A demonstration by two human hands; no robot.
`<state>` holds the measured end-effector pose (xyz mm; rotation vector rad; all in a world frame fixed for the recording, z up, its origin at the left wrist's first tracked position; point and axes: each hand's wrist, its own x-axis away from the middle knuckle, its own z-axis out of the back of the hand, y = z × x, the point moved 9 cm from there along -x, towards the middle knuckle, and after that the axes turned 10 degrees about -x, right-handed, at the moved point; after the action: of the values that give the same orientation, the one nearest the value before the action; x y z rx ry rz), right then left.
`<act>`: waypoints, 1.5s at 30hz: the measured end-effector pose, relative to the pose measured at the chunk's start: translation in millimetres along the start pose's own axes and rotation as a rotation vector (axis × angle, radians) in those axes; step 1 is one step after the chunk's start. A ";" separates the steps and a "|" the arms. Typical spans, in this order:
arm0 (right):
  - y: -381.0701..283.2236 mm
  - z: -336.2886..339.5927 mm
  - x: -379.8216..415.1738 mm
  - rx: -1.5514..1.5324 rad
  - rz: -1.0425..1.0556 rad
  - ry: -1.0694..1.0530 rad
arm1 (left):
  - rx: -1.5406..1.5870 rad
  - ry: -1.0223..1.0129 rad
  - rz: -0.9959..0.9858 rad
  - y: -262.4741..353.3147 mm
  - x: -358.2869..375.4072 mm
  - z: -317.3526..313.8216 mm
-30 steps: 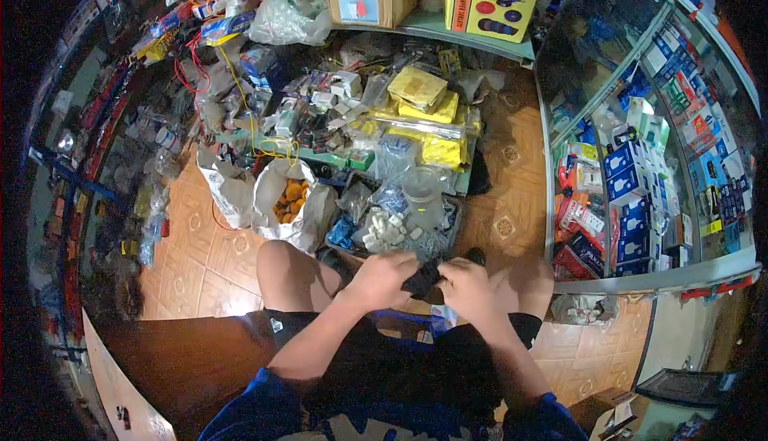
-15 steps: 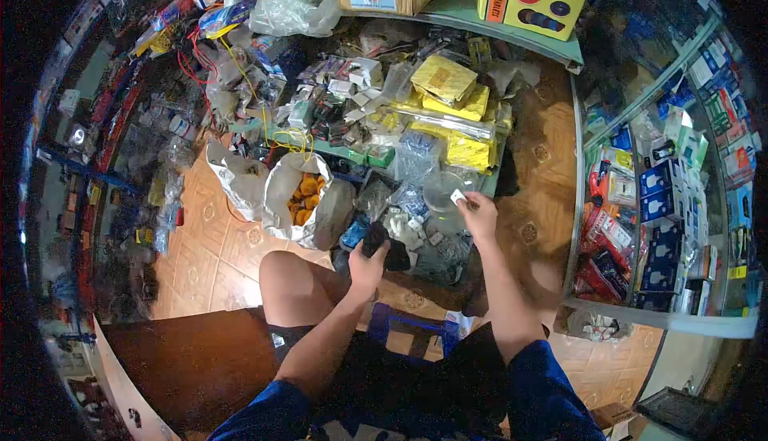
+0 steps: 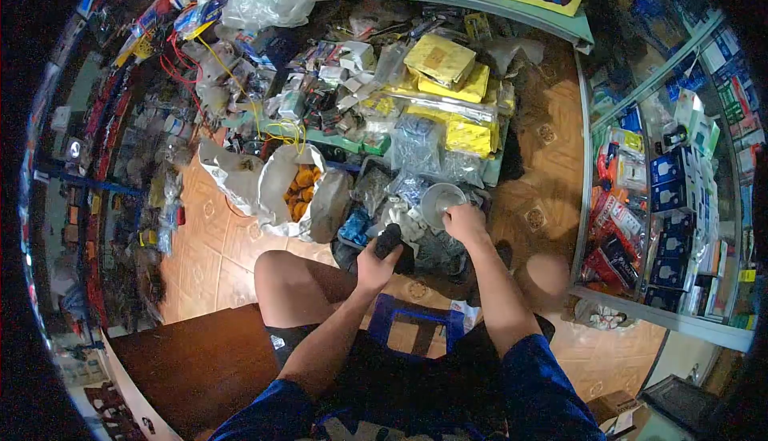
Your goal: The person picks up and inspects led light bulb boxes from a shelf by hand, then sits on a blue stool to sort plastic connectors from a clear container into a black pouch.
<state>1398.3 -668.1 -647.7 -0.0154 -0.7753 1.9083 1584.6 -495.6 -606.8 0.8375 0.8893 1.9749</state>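
Note:
My left hand (image 3: 376,265) is closed around a dark black object (image 3: 390,238), held upright over the front of the low pile, its kind unclear. My right hand (image 3: 466,225) reaches to a round clear plastic tub (image 3: 438,204), with curled fingers at its near right rim. Whatever those fingers hold is hidden. Just left of the tub lie small white pieces (image 3: 398,218) in a heap. A blue plastic bundle (image 3: 354,226) sits beyond my left hand. Clear plastic bags (image 3: 414,146) lie behind the tub.
White sacks stand at left; one sack (image 3: 328,201) holds orange-brown items. Yellow packets (image 3: 440,61) are stacked at the back. A glass display cabinet (image 3: 588,225) borders the right. Between my legs is a blue stool frame (image 3: 414,305). A brown wooden panel (image 3: 192,361) lies at lower left.
My right hand has come down and left to the tub; the small white piece it pinched is out of sight. My left hand still grips the black object. The view has shifted slightly.

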 end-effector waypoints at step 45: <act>-30.9 56.8 96.4 -1.184 0.209 0.069 | -0.090 -0.489 -0.620 127.7 11.9 -55.0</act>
<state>1358.7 -609.5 -555.6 -0.9036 -1.7868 1.3590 1485.6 -556.7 -529.7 0.8178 0.6564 1.1930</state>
